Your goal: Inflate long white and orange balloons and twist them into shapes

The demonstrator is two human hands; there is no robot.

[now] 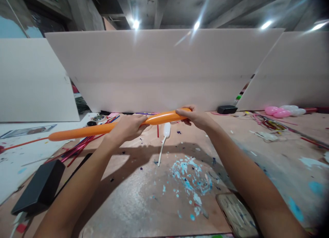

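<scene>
A long orange modelling balloon [84, 131] stretches across the view above the table, its thin uninflated tail trailing off at the left. My left hand [128, 128] is closed around its middle. At the balloon's right end, my right hand [191, 115] grips it with the thumb on top. Between the hands the inflated part bulges, shiny and slightly tilted up to the right. Below it on the table lies a small white balloon [167, 131] with a long thin tail pointing towards me. The fingertips of my left hand are partly hidden behind the balloon.
White panels [159, 70] stand along the back. A black box [38, 186] with a cable lies front left, beside uninflated balloons [79, 147]. A phone [238, 214] rests under my right forearm. Pink and white balloons [280, 111] sit far right; blue paint flecks mark the table [123, 207].
</scene>
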